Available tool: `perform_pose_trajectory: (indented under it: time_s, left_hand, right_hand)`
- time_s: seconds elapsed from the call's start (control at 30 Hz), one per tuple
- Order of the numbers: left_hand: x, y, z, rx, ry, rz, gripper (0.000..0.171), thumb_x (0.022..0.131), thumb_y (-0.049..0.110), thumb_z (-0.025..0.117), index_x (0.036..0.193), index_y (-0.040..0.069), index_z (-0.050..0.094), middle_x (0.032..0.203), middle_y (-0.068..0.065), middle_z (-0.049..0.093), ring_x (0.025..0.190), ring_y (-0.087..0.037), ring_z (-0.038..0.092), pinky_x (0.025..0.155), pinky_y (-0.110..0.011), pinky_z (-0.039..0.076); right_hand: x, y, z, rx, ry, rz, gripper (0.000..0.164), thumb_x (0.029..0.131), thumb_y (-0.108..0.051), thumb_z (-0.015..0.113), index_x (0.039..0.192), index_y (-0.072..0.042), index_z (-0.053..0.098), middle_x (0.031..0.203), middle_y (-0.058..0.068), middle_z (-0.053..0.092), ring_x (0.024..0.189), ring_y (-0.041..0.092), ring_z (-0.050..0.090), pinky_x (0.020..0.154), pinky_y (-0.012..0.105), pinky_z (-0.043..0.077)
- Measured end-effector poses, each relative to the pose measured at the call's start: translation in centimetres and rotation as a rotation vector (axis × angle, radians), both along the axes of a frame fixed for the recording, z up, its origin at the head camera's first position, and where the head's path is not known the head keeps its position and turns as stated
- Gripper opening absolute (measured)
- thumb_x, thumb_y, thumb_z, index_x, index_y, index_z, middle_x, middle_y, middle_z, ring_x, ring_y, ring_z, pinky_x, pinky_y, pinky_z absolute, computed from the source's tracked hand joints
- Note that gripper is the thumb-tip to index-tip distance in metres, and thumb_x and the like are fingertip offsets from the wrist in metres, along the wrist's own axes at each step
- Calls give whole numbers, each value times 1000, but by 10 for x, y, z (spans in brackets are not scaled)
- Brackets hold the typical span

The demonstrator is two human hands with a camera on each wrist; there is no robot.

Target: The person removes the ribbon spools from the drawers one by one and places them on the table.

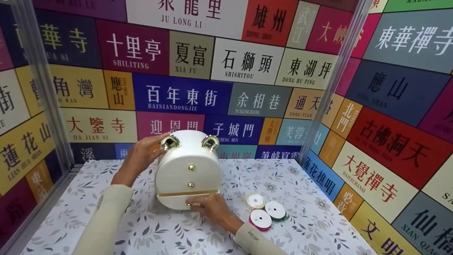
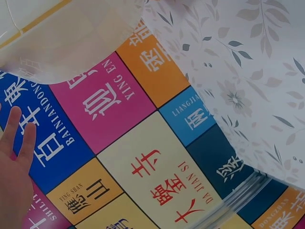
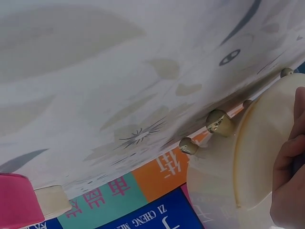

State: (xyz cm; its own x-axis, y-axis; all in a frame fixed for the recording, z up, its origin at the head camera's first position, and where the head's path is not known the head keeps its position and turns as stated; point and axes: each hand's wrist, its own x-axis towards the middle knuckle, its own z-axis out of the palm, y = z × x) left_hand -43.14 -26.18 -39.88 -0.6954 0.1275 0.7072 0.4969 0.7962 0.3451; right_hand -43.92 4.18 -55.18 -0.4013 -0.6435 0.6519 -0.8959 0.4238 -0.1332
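A white rounded box (image 1: pixel 184 168) with drawer fronts, gold knobs and shiny gold ear-like fittings (image 1: pixel 210 142) stands on the table. My left hand (image 1: pixel 142 156) touches its upper left side by the other gold fitting; in the left wrist view several fingers (image 2: pixel 25 143) look fairly straight. The lowest knob (image 1: pixel 188 204) is pinched by my right hand (image 1: pixel 214 209). Above that drawer front runs a gold-coloured strip (image 1: pixel 187 193). The right wrist view shows curled fingers (image 3: pixel 291 162) against the box (image 3: pixel 264 143), the fingertips partly hidden.
To the right of the box lie three ribbon spools: a cream one (image 1: pixel 255 200), a green one (image 1: pixel 275 210) and a pink one (image 1: pixel 261 219). A leaf-patterned cloth (image 1: pixel 141 226) covers the table. Panels of coloured signs (image 1: pixel 182 94) rise behind and beside it, with pale upright posts (image 1: pixel 334 71).
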Motion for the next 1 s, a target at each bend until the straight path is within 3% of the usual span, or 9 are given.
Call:
perform_pose_trajectory:
  time_s: [0.2, 0.47, 0.73, 0.9, 1.0]
  left_hand:
    - [0, 2, 0, 10, -3, -11, 70, 88, 13, 85, 149, 32, 58, 143, -5, 64, 127, -37, 62, 99, -59, 57]
    - [-1, 3, -2, 16, -3, -18, 70, 88, 15, 84, 149, 35, 57, 144, -4, 64, 128, -36, 62, 102, -57, 55]
    - [-2, 1, -3, 17, 9, -40, 68, 88, 13, 84, 149, 28, 59, 143, -6, 64, 128, -37, 62, 99, -57, 57]
    - [-1, -1, -3, -8, -12, -24, 66, 91, 16, 82, 151, 30, 57, 143, -8, 64, 126, -39, 62, 96, -59, 58]
    - [1, -2, -1, -44, -4, 6, 61, 96, 22, 78, 151, 33, 56, 140, -9, 66, 122, -38, 64, 92, -59, 60]
  right_hand:
    - [-8, 0, -1, 9, -9, -18, 28, 82, -25, 89, 109, -31, 83, 104, -15, 78, 81, -1, 72, 75, 14, 57]
    - [-12, -1, -1, 17, -61, -13, 26, 83, -27, 88, 108, -30, 83, 105, -15, 78, 87, -1, 74, 79, 12, 58]
    - [-10, -2, -2, 14, -24, -27, 25, 82, -27, 89, 106, -31, 84, 105, -18, 78, 99, -1, 72, 88, 16, 58]
    - [-9, -6, 1, 45, 5, -42, 23, 83, -27, 89, 106, -30, 84, 105, -18, 78, 95, -1, 73, 87, 14, 57]
    - [-7, -9, 8, 86, 41, -50, 23, 84, -27, 89, 107, -29, 83, 99, -13, 79, 80, -2, 73, 75, 9, 56]
